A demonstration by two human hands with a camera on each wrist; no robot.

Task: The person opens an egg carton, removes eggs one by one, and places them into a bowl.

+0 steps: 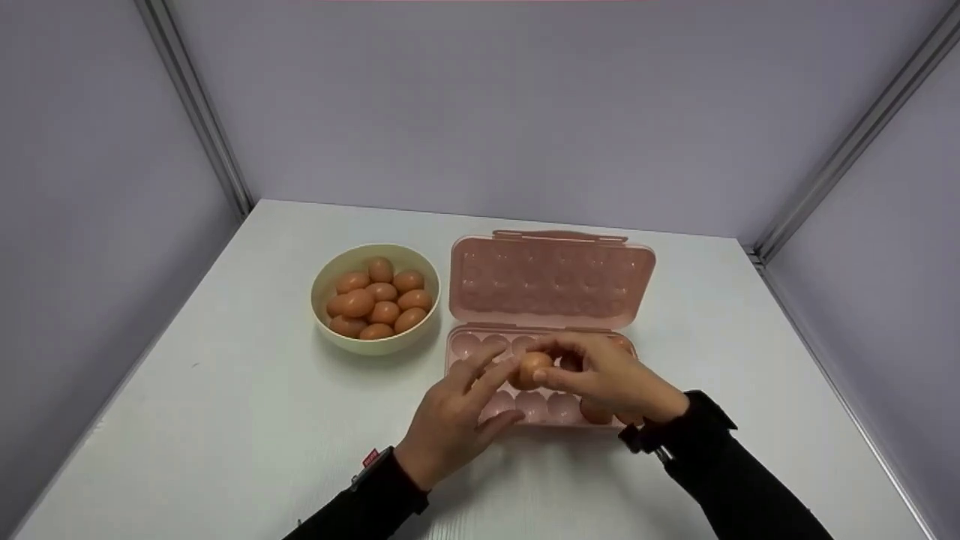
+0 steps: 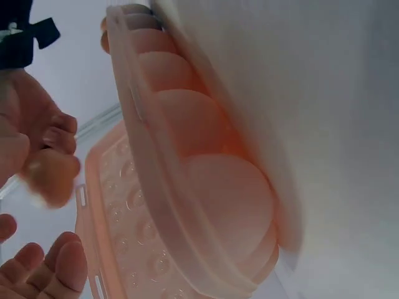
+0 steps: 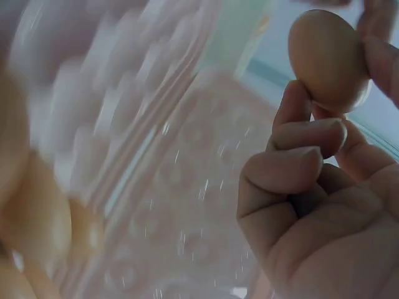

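My right hand [image 1: 611,375] pinches a brown egg [image 1: 534,370] between thumb and fingers, above a pink egg box [image 1: 531,409]. In the right wrist view this egg [image 3: 327,59] sits at the fingertips, the other fingers curled below. My left hand [image 1: 454,420] is held at the box's front left, its fingers loosely spread beside the egg. Whether they touch it, I cannot tell. Several eggs [image 1: 596,411] sit in the box's right-hand cups, partly hidden by my right hand. Cups on the left side are bare.
The box's lid [image 1: 555,281] stands raised at the back. Left of it, a cream bowl [image 1: 375,346] holds several brown eggs [image 1: 385,313]. Both stand on a white table [image 1: 225,420], with pale panels [image 1: 487,112] around it.
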